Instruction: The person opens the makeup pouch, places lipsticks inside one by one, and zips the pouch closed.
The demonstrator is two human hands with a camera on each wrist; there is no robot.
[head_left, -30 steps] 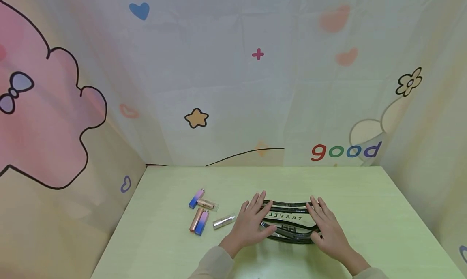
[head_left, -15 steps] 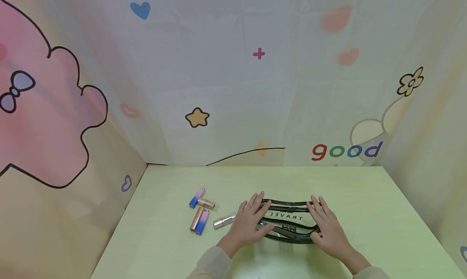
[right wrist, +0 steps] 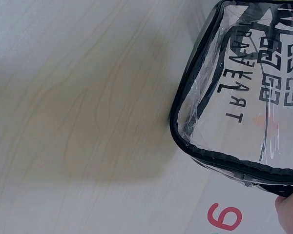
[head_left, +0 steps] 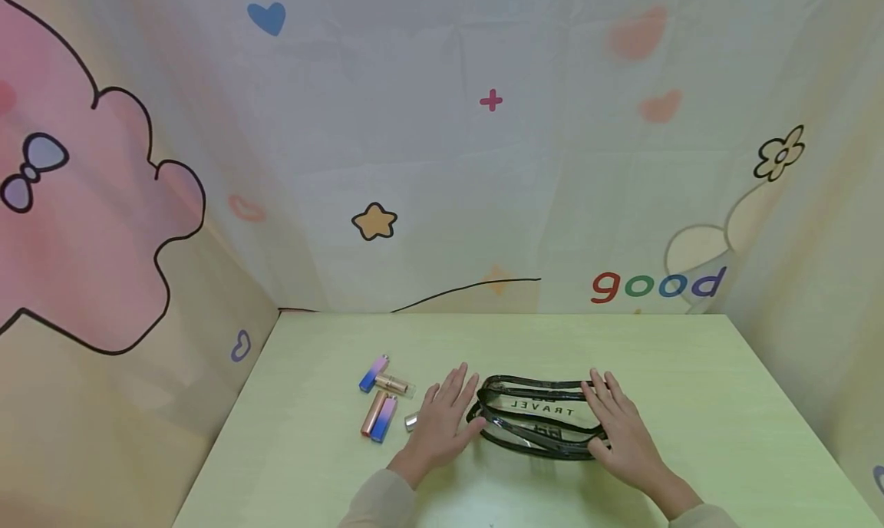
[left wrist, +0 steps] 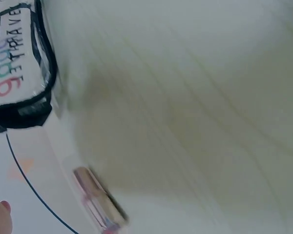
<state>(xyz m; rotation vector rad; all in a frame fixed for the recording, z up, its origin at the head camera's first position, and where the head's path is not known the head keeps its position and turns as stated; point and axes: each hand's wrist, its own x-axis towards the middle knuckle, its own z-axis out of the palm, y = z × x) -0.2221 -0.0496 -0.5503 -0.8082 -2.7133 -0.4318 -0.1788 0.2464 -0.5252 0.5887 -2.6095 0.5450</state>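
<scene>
A clear plastic travel pouch with black piping and "TRAVEL" lettering stands on the table. My right hand rests against its right end, fingers straight. My left hand, fingers extended, is just off the pouch's left end, with a small gap between. It covers most of a silver lipstick; whether they touch is hidden. In the left wrist view the pouch is at the upper left, a fingertip at the lower left. The right wrist view has the pouch near a fingertip.
Left of my hands lie two blue-pink tubes, a rose-gold tube and a gold lipstick with a clear cap. The pale green table meets a printed cloth backdrop at its far edge.
My left hand has let go of the pouch's left end and moved left, over the silver lipstick. The pouch's left end is now uncovered. My right hand stays put.
</scene>
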